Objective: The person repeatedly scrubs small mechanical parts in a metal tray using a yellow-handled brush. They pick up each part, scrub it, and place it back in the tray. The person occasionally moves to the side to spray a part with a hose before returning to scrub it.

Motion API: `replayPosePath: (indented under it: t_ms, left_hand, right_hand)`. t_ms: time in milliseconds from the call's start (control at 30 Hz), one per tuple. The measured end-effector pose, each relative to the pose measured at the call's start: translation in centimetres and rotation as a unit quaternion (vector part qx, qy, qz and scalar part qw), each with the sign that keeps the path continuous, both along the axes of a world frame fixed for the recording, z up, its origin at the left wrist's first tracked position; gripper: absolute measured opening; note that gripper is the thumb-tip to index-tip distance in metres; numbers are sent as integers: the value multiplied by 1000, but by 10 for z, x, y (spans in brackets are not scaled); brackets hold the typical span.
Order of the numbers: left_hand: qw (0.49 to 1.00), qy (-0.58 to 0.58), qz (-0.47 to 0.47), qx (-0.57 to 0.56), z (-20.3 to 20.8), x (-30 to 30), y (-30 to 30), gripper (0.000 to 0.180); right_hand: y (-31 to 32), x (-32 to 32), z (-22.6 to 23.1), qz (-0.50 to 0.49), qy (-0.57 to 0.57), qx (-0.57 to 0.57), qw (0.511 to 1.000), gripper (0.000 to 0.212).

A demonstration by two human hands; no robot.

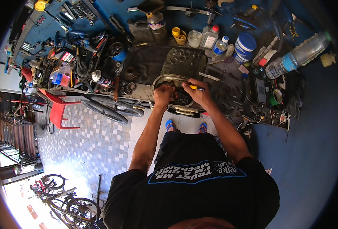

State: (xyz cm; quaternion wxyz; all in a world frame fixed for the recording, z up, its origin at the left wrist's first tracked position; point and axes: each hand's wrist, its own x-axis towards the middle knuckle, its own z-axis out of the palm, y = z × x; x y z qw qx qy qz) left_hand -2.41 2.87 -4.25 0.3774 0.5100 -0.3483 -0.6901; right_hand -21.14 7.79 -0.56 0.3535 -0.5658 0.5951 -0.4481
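Yellow-and-black-handled tool (197, 88), gripped by the right hand (201, 94), should be steered lightly over the metal tray (158, 78), the curled left hand's (163, 95) hold being unclear.

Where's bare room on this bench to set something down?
The dark mat looks bare between the gear cluster and metal rings. Crowded: the tools at left, and the oval tray under the left hand and right hand.

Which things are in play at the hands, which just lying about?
In use:
- yellow-and-black tool, in right hand
- oval metal tray, under left hand; that hand's grip is unclear

Lying about:
- phone
- large plastic bottle
- blue tub
- red chair
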Motion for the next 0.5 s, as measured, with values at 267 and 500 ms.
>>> replayPosePath:
  t_ms: [267, 500]
  left_hand:
    - [999, 36, 11, 15, 12, 5, 1, 10]
    - [996, 83, 22, 27, 8, 9, 3, 15]
  right_hand:
    - [0, 1, -7, 9, -42, 57, 997, 34]
    - [3, -10, -20, -10, 39, -24, 999, 33]
